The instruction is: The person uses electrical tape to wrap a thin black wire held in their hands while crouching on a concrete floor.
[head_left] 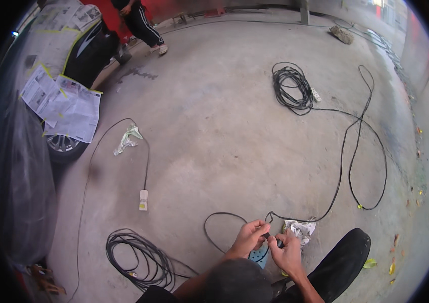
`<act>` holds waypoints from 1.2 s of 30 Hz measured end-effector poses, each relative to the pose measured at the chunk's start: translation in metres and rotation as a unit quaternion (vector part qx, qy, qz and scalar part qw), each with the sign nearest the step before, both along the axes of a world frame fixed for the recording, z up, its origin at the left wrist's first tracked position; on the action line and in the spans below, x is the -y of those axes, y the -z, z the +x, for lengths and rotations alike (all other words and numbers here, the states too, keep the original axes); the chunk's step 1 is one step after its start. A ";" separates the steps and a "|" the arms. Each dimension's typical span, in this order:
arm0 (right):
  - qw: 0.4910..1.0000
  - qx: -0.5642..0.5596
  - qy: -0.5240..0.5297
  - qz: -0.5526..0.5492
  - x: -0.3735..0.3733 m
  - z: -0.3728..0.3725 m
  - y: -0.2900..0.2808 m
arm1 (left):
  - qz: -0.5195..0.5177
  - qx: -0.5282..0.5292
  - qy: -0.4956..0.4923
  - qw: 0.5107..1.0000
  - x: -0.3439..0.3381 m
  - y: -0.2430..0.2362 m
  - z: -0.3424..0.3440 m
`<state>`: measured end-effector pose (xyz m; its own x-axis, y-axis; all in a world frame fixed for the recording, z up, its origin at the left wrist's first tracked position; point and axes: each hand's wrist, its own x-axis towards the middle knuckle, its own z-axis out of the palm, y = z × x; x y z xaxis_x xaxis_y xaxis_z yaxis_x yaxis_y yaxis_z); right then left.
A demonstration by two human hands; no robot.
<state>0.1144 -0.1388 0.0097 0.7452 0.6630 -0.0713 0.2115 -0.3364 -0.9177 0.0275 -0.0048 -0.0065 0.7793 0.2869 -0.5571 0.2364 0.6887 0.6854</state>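
Note:
My left hand (248, 236) pinches a black cable (270, 219) near a small black connector (266, 236). My right hand (287, 255) grips a black piece (279, 243) on the same cable, just right of the left hand, its detail partly covered by the fingers. Beneath them shows a light-blue perforated item (259, 256), mostly hidden, and crumpled newspaper (303, 230) lies just beyond. A coil of black cable (138, 242) rests on the floor to my left; my dark shoe (340, 257) is at the lower right.
A car (84, 50) masked with paper and plastic stands left, a person's legs (143, 28) behind it. On the concrete floor (214, 126) are another cable coil (292, 88), power strips (143, 199), loose cable loops (383, 156), a crumpled rag (127, 141) and a stone (341, 34).

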 end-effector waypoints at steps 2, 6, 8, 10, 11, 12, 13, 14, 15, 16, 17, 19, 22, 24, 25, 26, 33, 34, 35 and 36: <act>1.000 0.003 -0.008 0.008 0.006 0.007 -0.001 | -0.009 0.010 0.024 1.000 -0.004 -0.008 0.002; 0.999 -0.012 -0.031 -0.036 0.012 0.026 -0.005 | -0.010 0.130 0.115 0.985 -0.007 -0.003 0.005; 0.998 0.020 -0.018 -0.057 0.012 0.024 -0.011 | 0.029 0.135 0.082 0.987 -0.003 0.001 0.005; 0.999 0.009 -0.014 -0.039 0.011 0.023 -0.002 | 0.124 0.115 0.071 0.983 0.000 0.001 0.005; 1.000 0.001 -0.009 -0.021 0.013 0.023 0.003 | 0.218 0.096 0.060 0.969 0.004 0.001 0.006; 1.000 0.001 -0.009 -0.023 0.014 0.023 0.008 | 0.216 0.096 0.060 0.970 0.006 0.003 0.006; 1.000 -0.012 -0.003 0.000 0.016 0.023 0.013 | 0.233 0.117 0.072 0.963 0.007 0.006 0.007; 0.999 -0.027 0.000 0.022 0.017 0.023 0.017 | 0.250 0.136 0.082 0.955 0.008 0.007 0.006; 0.999 -0.029 -0.003 0.020 0.019 0.025 0.019 | 0.248 0.134 0.079 0.956 0.009 0.007 0.006; 1.000 0.000 -0.015 0.012 0.021 0.027 0.020 | 0.282 0.138 0.077 0.946 0.011 0.006 0.006; 0.999 0.030 -0.026 0.006 0.021 0.028 0.021 | 0.315 0.143 0.076 0.935 0.011 0.004 0.006; 1.000 0.012 -0.015 0.010 0.018 0.028 0.019 | 0.378 0.106 0.095 0.915 0.007 -0.004 0.007; 0.998 -0.039 0.020 0.045 0.015 0.025 0.017 | 0.481 0.088 0.123 0.864 0.006 -0.016 0.012; 0.993 -0.075 0.038 0.079 0.013 0.025 0.013 | 0.524 0.103 0.129 0.836 0.006 -0.018 0.013; 0.997 -0.019 0.031 0.067 0.012 0.026 0.008 | 0.547 0.122 0.129 0.818 0.005 -0.016 0.014; 0.998 0.038 0.024 0.054 0.012 0.028 0.004 | 0.568 0.143 0.130 0.800 0.006 -0.015 0.015; 0.980 0.192 -0.015 -0.047 0.016 0.035 -0.003 | 0.504 0.127 0.134 0.844 0.007 -0.012 0.010; 0.975 0.207 -0.039 -0.077 0.017 0.034 -0.001 | 0.497 0.121 0.136 0.848 0.006 -0.012 0.009; 0.967 0.222 -0.063 -0.107 0.018 0.034 0.001 | 0.490 0.116 0.139 0.853 0.006 -0.011 0.009; 0.967 0.223 -0.065 -0.107 0.018 0.034 0.002 | 0.490 0.115 0.136 0.853 0.006 -0.009 0.009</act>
<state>0.1479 -0.1567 0.0075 0.6444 0.7593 0.0911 0.6234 -0.4525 -0.6377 0.0365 -0.0110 0.0029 0.9479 0.3177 0.0229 0.0777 -0.3003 0.9507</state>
